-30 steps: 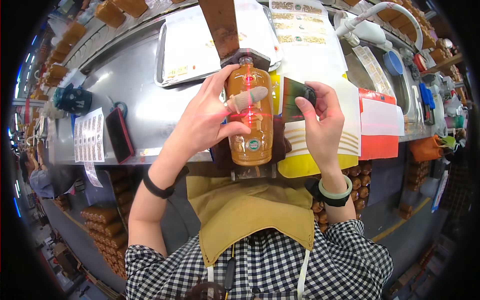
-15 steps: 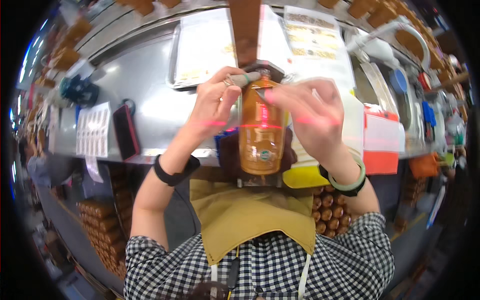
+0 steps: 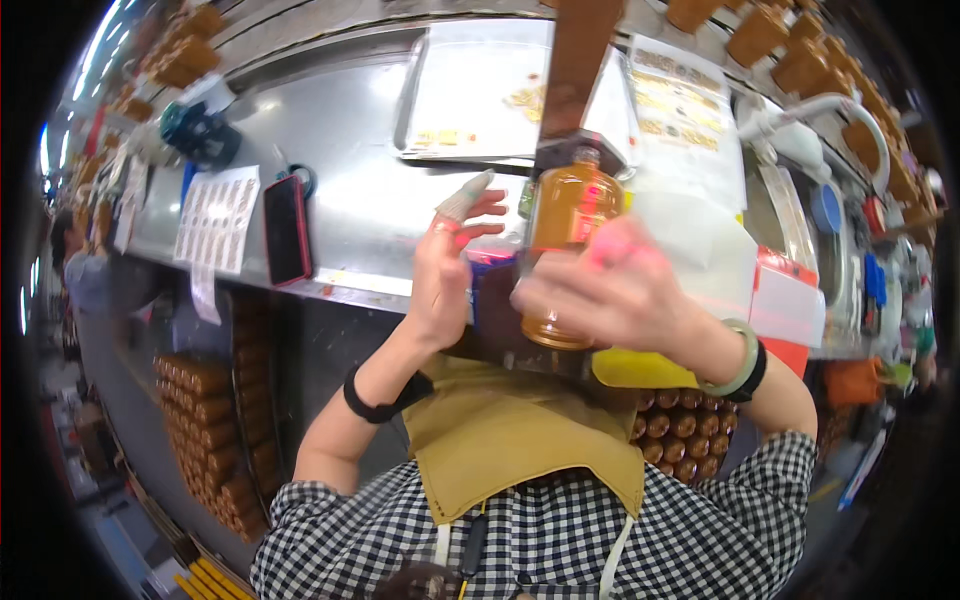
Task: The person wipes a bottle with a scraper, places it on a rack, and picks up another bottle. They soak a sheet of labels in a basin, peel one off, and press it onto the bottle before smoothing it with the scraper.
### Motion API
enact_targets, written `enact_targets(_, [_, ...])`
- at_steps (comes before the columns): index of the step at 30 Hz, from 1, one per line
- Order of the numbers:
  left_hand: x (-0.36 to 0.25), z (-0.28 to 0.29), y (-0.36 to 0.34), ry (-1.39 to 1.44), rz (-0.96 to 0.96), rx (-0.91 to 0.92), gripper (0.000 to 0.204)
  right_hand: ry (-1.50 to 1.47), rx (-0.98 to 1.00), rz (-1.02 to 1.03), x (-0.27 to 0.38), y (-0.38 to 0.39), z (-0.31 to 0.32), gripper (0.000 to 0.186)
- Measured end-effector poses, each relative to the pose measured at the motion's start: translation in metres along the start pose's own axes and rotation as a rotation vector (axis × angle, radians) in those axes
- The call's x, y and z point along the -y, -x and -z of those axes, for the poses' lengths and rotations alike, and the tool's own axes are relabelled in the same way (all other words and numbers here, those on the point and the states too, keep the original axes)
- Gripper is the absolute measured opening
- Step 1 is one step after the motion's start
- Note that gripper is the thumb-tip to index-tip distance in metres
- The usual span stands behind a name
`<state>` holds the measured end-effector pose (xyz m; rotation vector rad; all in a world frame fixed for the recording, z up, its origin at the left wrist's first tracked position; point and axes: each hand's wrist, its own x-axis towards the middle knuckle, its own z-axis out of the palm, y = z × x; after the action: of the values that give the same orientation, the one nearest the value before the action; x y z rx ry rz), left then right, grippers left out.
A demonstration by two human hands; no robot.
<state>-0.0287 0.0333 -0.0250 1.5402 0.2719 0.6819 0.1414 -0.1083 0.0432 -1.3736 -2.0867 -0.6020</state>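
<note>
An amber glass bottle (image 3: 568, 200) lies with its neck pointing away from me, in a dark holder below a long brown bar (image 3: 580, 60). Red light falls across the bottle and both hands. My right hand (image 3: 625, 290) is over the lower half of the bottle, its fingers smeared by motion and hiding part of the glass. Left of the bottle and apart from it, my left hand (image 3: 445, 270) is open and holds nothing; a pale finger cot covers one raised fingertip.
Beyond the hands is a metal tray (image 3: 404, 115) with a white sheet and small gold pieces. A sheet of gold stickers (image 3: 680, 95) lies to its right. On the left are a phone (image 3: 287, 230) and a label sheet (image 3: 216, 220). Stacked bottles (image 3: 685, 430) stand below the bench.
My left hand has come off the bottle's neck and opened to the left. My right hand has moved from the bottle's shoulder down toward its base. The whole view has shifted.
</note>
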Motion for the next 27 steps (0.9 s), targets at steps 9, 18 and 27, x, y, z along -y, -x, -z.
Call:
enact_targets(9, [0.009, -0.048, 0.045, -0.607, -0.19, -0.061, 0.105, 0.035, -0.168, -0.292, -0.04, 0.03, 0.003, 0.021])
enact_targets(18, [0.008, -0.042, 0.046, -0.557, -0.197, -0.023, 0.094, 0.059, -0.261, -0.427, -0.037, 0.044, -0.001, 0.02])
enact_targets(27, [-0.003, -0.051, 0.044, -0.539, -0.172, -0.078, 0.105, -0.031, -0.086, -0.327, -0.018, 0.019, 0.005, 0.027])
